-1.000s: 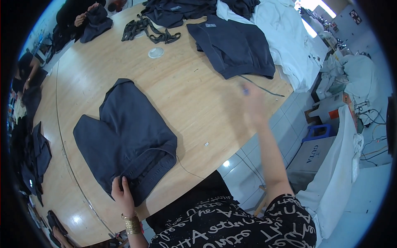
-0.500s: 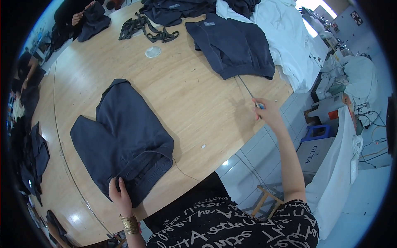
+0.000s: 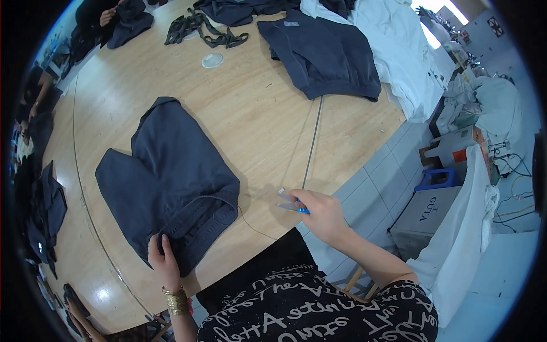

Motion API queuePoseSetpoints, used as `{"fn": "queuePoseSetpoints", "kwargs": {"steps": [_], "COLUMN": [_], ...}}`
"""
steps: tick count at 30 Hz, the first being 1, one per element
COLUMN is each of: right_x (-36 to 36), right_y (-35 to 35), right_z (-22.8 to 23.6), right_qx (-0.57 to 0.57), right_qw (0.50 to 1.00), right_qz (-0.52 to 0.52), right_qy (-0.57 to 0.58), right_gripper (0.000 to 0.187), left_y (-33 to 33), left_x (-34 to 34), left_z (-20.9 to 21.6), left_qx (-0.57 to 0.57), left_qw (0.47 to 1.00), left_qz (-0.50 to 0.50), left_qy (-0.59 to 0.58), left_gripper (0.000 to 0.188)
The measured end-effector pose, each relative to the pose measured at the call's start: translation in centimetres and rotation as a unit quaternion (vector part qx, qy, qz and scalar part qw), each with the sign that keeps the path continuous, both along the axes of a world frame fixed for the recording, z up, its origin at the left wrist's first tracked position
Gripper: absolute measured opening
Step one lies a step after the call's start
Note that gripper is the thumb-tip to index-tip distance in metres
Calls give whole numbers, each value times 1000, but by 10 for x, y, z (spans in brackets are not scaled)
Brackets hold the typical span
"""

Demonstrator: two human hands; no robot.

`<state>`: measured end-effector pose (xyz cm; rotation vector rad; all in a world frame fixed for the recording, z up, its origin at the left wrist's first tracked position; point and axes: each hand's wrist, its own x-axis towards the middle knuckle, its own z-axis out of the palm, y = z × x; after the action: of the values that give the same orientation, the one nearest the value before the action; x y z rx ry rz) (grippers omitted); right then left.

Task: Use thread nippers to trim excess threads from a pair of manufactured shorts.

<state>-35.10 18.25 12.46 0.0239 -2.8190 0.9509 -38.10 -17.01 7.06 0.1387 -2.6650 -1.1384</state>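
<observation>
My left hand (image 3: 163,263) is closed on the waistband edge of dark navy shorts (image 3: 171,165), thumb on top and the other fingers partly hidden in the cloth. The shorts lie flat, their gathered elastic waist toward me. In my right hand (image 3: 323,218) is a small pair of thread snips (image 3: 292,207) with a blue part, its blades pointing left toward the waistband but apart from it. A thin dark cord (image 3: 314,137) runs from my right hand to a second folded navy garment (image 3: 327,54). One loose thread (image 3: 253,231) trails from the shorts' waist.
Dark straps (image 3: 219,37) and a round pale disc (image 3: 212,60) lie farther back on the wooden table (image 3: 245,119). White cloth (image 3: 393,51) drapes over the far right. Co-workers handle dark garments at the left and far left. Boxes (image 3: 424,214) stand on the tiled floor at right.
My right hand has moved left and nearer to me with the snips, and the cord has lengthened across the table. My left hand keeps its hold on the shorts.
</observation>
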Motion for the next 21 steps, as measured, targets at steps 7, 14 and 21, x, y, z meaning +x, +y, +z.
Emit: {"fn": "queuePoseSetpoints", "kwargs": {"steps": [7,14,21], "right_x": [-12,-30,-54], "right_y": [14,12,-114], "right_z": [9,33,12], "right_qx": [-59,-131,-136], "right_qw": [997,986,968], "right_qz": [-40,-84,184], "right_qy": [-4,-50,102], "right_gripper": [32,32,33], "left_y": [4,2,8], "left_x": [-2,-2,-10], "left_z": [4,9,31], "left_qx": [-10,21,-1], "left_qw": [1000,999,996], "left_qz": [-1,-19,-50], "left_qy": [3,-39,67], "left_gripper": [23,18,14]}}
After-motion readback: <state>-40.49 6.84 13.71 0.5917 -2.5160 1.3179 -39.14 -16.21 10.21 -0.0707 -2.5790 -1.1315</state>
